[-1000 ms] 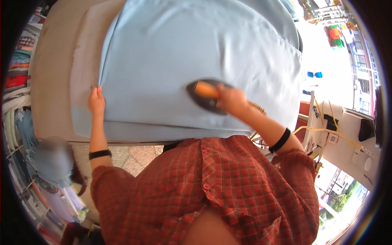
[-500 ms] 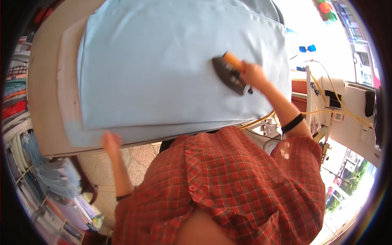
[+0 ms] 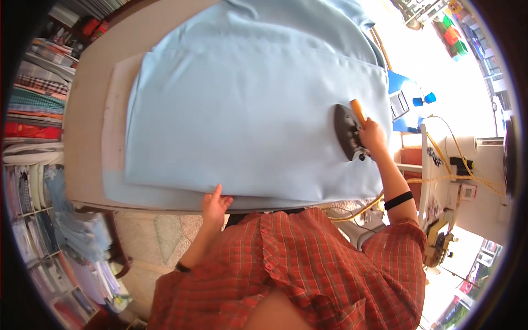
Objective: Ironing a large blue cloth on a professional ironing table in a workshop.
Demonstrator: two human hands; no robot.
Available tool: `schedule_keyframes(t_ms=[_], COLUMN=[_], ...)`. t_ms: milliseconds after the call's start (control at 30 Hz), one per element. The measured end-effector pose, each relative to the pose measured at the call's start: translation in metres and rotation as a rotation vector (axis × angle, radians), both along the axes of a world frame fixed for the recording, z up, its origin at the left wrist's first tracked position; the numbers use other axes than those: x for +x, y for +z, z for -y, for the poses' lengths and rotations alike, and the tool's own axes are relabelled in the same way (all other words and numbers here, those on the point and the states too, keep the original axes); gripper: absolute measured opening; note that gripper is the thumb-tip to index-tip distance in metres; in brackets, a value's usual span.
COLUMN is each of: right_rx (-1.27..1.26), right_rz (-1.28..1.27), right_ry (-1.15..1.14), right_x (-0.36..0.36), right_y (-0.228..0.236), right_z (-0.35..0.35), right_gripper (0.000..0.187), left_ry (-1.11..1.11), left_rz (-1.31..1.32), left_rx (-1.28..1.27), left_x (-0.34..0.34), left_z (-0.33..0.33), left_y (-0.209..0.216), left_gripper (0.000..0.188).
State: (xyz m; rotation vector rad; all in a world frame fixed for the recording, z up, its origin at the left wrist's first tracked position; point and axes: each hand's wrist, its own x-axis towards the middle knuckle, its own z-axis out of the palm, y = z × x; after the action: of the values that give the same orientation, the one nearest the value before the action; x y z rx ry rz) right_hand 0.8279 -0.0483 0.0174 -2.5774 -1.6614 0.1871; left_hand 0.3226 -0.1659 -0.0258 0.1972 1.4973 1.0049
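Observation:
A large piece of light blue cloth (image 3: 247,115) lies folded over the ironing table (image 3: 88,126), mostly smooth, with loose folds at its far side. My right hand (image 3: 374,137) is closed round the orange handle of a dark clothes iron (image 3: 347,132). The iron rests on the right part of the cloth, its pointed end facing away from me. At the near edge of the table, my left hand (image 3: 215,204) touches the cloth's border, thumb raised and fingers apart. It does not appear to grip anything.
Shelves of folded fabrics (image 3: 36,129) line the left side. A yellow cord (image 3: 423,180) runs from the right towards the table's near edge. A sewing machine (image 3: 437,236) stands at the right, and a white thread cone (image 3: 465,146) lies beyond it.
The iron in my right hand has moved right across the cloth, and its tip has turned further away from me. My left hand has come right along the near edge. The view has shifted.

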Motion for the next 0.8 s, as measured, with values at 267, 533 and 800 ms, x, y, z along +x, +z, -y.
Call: schedule_keyframes(t_ms=[267,533,800], right_rx=[-0.109,-0.071,0.036], right_rz=[-0.252,-0.431,-0.397], right_ry=[-0.190,-0.216,-0.378], right_x=[0.041,0.040,0.018], right_y=[0.019,0.050,0.099], right_z=[-0.049,0.003,0.074], right_gripper=[0.022,0.019,0.016], left_ry=[-0.047,-0.031,0.422], left_rz=[0.297,-0.106,-0.259], left_rx=[-0.101,0.326,0.779], left_x=[0.056,0.014,-0.367], left_z=[0.006,-0.040,-0.103], left_y=[-0.002,0.065,0.168], left_gripper=[0.028,0.030,0.048])
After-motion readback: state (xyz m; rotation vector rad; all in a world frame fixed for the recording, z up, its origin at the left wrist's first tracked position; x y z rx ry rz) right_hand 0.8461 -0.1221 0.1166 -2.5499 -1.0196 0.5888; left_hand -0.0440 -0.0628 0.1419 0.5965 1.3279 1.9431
